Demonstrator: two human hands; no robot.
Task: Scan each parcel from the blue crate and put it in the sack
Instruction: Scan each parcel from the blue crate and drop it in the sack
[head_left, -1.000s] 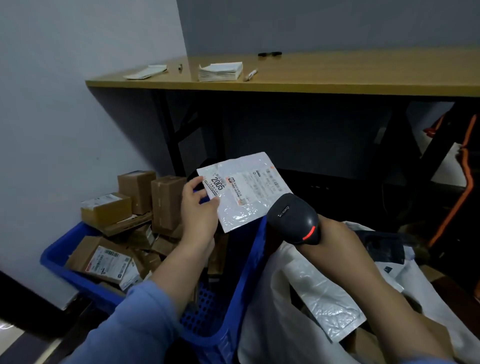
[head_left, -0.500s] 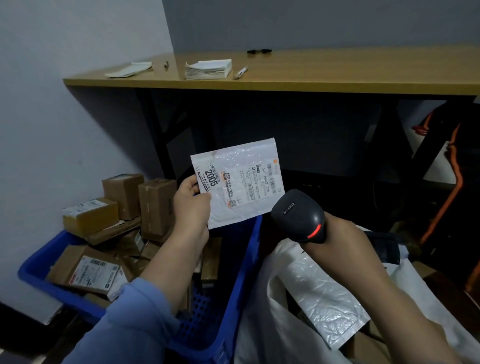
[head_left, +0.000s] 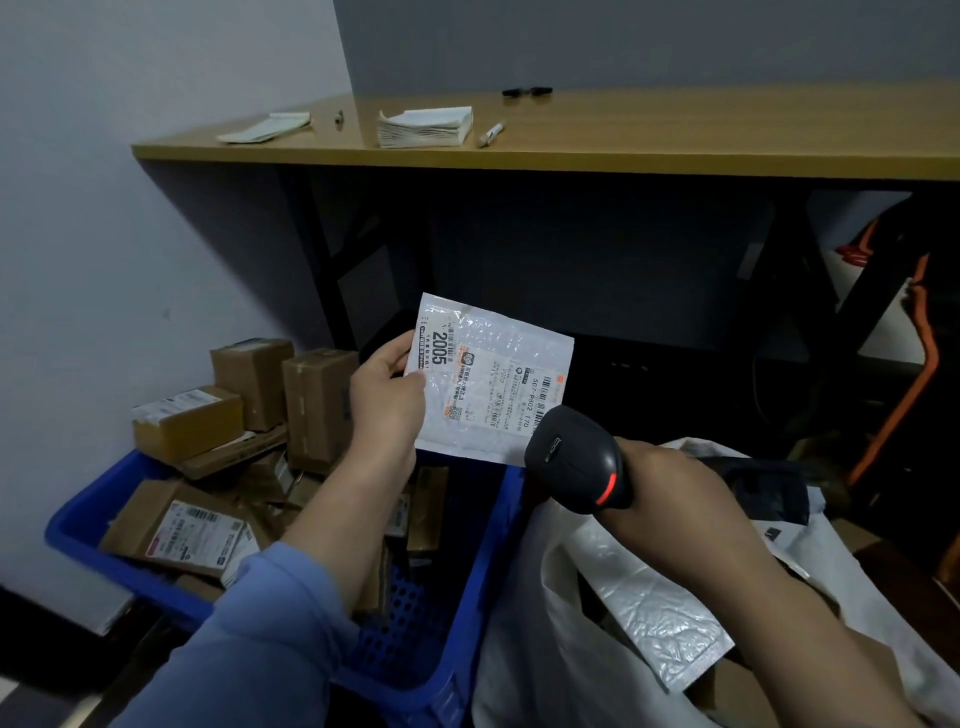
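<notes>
My left hand (head_left: 387, 402) pinches the left edge of a white bubble-mailer parcel (head_left: 493, 382) with a shipping label marked 2005, held up above the blue crate (head_left: 488, 561). My right hand (head_left: 670, 499) grips a black barcode scanner (head_left: 576, 460) with a red light, its head just below the parcel's lower right corner. The crate holds several brown cardboard boxes (head_left: 317, 405) and labelled packets (head_left: 195, 535). The white sack (head_left: 524, 639) stands open to the right of the crate, with a white plastic mailer (head_left: 639, 608) inside it.
A wooden table (head_left: 623, 140) runs across the back, carrying a stack of papers (head_left: 423, 127), a flat sheet (head_left: 265, 127) and pens (head_left: 491, 134). Its black legs and dark underside are behind the crate. A wall is at left; orange-and-black gear (head_left: 919, 353) at right.
The parcel has turned clockwise in my left hand so its label now tilts down toward the scanner. The scanner sits closer to the parcel's lower right corner.
</notes>
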